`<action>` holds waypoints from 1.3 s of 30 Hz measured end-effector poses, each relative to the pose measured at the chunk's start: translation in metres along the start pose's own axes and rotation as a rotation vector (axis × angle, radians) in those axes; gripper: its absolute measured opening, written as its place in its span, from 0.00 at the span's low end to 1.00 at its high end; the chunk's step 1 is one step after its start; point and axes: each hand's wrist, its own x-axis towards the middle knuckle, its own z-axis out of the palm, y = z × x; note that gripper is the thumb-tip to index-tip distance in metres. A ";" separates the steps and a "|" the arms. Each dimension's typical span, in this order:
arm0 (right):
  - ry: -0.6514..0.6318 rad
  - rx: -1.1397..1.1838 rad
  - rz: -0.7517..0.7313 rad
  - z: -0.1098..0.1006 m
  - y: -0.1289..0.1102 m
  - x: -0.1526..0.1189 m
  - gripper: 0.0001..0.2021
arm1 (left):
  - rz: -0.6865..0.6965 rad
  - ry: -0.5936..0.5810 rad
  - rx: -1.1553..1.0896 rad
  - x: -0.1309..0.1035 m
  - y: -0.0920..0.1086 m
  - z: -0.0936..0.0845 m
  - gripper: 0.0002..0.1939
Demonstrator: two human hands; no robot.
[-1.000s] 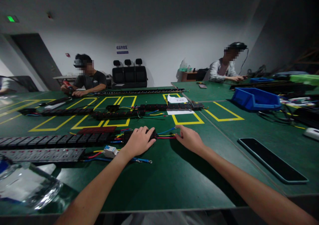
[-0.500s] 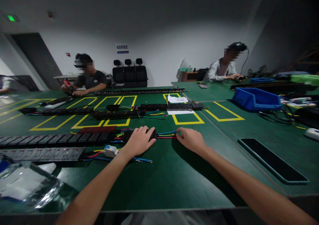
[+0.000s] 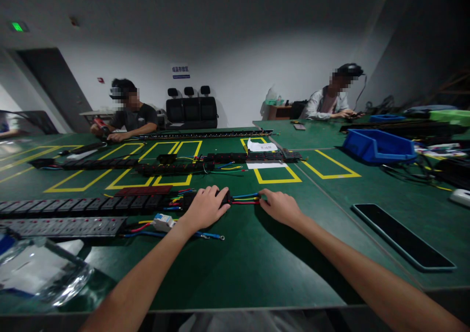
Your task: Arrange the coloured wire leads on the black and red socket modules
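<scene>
My left hand (image 3: 205,207) is wrapped over a black module (image 3: 224,200), its thumb on the near right side. Blue, green-yellow and red wires (image 3: 245,200) run out of the module to the right. Their ends lie between the closed fingers of my right hand (image 3: 281,206). To the left is a long black socket strip (image 3: 81,203) with coloured wires at its right end. Nearer to me lies a grey socket strip (image 3: 66,227), with a small white breaker (image 3: 163,222) on its wires. A blue wire with ring lugs (image 3: 213,236) lies below my left wrist.
A phone (image 3: 404,236) lies at the right, a blue bin (image 3: 378,148) behind it. Clear plastic packaging (image 3: 44,273) sits front left. More black strips (image 3: 172,168) and paper (image 3: 262,146) lie farther back. Two people (image 3: 137,119) (image 3: 328,102) sit across the table.
</scene>
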 end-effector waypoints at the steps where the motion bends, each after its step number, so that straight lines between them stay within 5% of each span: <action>1: 0.000 0.001 -0.002 0.000 0.000 0.000 0.19 | 0.000 -0.002 0.001 0.000 0.000 -0.001 0.28; 39: -0.016 -0.009 -0.023 -0.003 0.000 -0.001 0.18 | 0.011 0.001 0.022 0.001 -0.001 0.001 0.28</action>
